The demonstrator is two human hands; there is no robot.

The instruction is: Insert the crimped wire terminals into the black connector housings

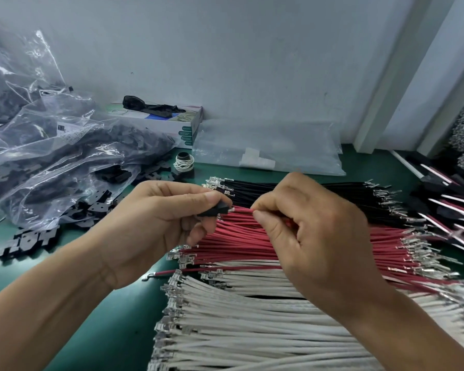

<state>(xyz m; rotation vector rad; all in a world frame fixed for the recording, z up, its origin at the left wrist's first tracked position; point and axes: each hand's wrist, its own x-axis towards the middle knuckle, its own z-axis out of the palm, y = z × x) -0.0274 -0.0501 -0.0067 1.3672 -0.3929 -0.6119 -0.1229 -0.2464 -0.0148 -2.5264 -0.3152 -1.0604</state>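
Here, step in hand: a wire terminal is being seated into a black connector housing (214, 211), held above the red wires (241, 236) on the counter (113, 330)
Left hand (156, 223): fingers curled round the housing, thumb on top; it is best kept steady, open end facing right
Right hand (314, 236): fingers pinched narrow on a wire (243, 209) just right of the housing; the wire is best kept straight and pushed in line until a latch is judged felt
Risk: a tilted terminal may jam; a light tug afterwards is advised
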